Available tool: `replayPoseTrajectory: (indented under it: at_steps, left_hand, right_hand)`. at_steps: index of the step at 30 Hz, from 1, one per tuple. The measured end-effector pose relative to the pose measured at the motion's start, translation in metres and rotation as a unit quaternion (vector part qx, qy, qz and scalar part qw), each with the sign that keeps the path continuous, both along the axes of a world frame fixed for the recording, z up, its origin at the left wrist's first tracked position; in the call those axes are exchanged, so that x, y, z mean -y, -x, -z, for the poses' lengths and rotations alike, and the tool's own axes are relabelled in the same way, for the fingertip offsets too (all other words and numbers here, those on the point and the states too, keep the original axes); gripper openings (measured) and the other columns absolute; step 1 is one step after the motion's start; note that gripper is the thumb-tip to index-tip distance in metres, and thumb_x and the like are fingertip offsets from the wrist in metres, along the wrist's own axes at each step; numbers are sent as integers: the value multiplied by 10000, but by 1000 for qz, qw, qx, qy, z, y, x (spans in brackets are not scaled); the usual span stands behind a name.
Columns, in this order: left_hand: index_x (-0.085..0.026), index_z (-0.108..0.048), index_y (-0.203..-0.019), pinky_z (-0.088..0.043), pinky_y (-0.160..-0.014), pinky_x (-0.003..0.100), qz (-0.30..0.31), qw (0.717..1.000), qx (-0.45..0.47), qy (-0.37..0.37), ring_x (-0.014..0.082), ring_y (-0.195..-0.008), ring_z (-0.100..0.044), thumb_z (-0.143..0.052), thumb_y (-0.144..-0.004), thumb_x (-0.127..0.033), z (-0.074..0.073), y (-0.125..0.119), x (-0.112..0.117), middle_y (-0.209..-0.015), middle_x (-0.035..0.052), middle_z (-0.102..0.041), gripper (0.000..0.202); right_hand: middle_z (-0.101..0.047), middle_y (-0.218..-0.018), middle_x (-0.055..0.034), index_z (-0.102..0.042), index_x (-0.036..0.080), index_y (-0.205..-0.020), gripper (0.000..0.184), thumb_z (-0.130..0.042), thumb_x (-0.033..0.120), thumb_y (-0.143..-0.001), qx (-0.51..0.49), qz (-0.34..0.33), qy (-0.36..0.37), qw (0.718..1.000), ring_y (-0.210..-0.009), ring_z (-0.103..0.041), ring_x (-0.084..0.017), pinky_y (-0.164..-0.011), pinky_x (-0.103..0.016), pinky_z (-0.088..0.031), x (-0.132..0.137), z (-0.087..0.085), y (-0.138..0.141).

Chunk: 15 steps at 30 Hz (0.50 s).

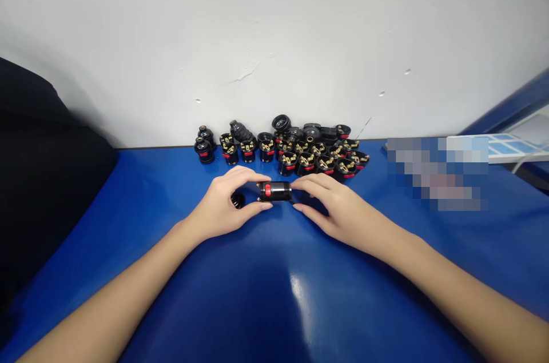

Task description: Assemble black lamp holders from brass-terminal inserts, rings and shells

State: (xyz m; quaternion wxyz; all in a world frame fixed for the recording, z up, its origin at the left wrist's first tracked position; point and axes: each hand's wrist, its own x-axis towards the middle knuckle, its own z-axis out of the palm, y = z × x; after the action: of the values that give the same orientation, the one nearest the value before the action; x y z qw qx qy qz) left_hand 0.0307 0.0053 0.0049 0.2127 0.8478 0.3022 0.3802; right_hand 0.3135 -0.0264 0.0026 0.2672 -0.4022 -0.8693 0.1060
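A black cylindrical socket body [281, 191] with a red switch lies sideways between my hands, just above the blue table. My left hand [227, 200] grips its left end, thumb below and fingers above; small brass-coloured tips show there. At the right end, with its shiny rim, the fingertips of my right hand [330, 200] close around the edge. Behind my left thumb and fingers, a small black ribbed part [237, 200] is partly hidden on the table.
Several upright black socket bodies [305, 163] with brass contacts stand behind my hands. Black domed caps [203, 146] and a ribbed black piece [241, 131] are among them, against the white wall [274, 37]. Dark cloth [43, 151] borders the blue table [240, 294] on the left; a blurred item [437, 174] lies right.
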Motion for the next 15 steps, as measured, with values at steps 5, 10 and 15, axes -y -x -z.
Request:
replayPoseTrajectory:
  at_steps: [5,10,15]
  left_hand:
    - [-231,-726,-1242,-603,-1021,425,-3,1000,1,4,242,-1108,-746,-852,-920,-291,1,-1,0,-1178,87,-795,352]
    - [-231,-730,-1220,-606,-1011,430,-3,1000,2,0,250,-1102,-753,-853,-917,-306,2,-1,0,-1175,90,-802,335]
    - [-221,-731,-1218,-601,-1001,403,-3,1000,1,0,237,-1089,-750,-857,-914,-288,2,-2,1,-1168,84,-801,336]
  right_hand:
    - [-674,-1334,-144,-660,250,-1400,329,-594,252,-1078,-95,9,33,995,-1090,-760,-269,-988,-499,-687,1,-2,6]
    - [-705,-1285,-111,-686,252,-1125,120,-712,263,-1008,-258,48,66,963,-1210,-737,-263,-1045,-453,-683,5,-5,12]
    - [-771,-1324,-136,-713,216,-927,105,-771,289,-975,-312,55,110,942,-1204,-778,-288,-1048,-463,-681,8,-6,14]
